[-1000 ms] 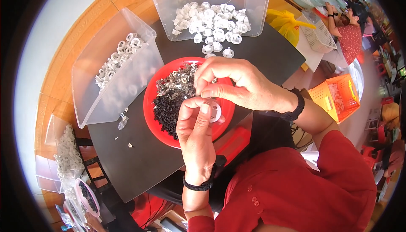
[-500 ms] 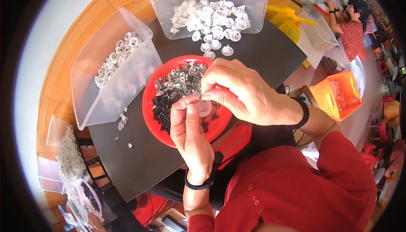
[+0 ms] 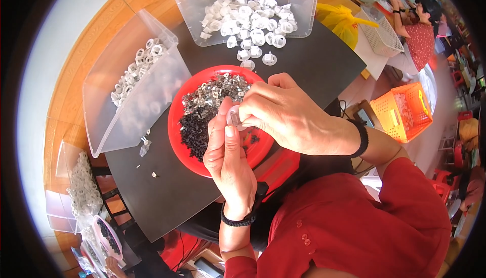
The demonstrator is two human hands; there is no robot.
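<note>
Above the red basin (image 3: 261, 151), my left hand (image 3: 230, 164) pinches a small round white plastic piece (image 3: 234, 118) between thumb and fingertips. My right hand (image 3: 291, 118) comes in from the right, its thumb and fingers closed at the piece's right edge. Whether a smaller part is also between the right fingertips is hidden. Beneath the hands, the basin holds a heap of small metal clips (image 3: 210, 95) on its far side and a pile of small black parts (image 3: 195, 133) at its left.
A translucent bin (image 3: 136, 83) of white ring-shaped parts leans at the left. Another clear bin (image 3: 304, 12) lies at the back, white round pieces (image 3: 248, 20) spilling onto the dark table (image 3: 147, 202). Beyond it are a yellow bag (image 3: 339, 22), an orange basket (image 3: 390, 118) and a seated person (image 3: 420, 45).
The white piece has come up between my fingertips and now shows its face. My right hand has shifted slightly left and down, its fingers curled closer to the left hand.
</note>
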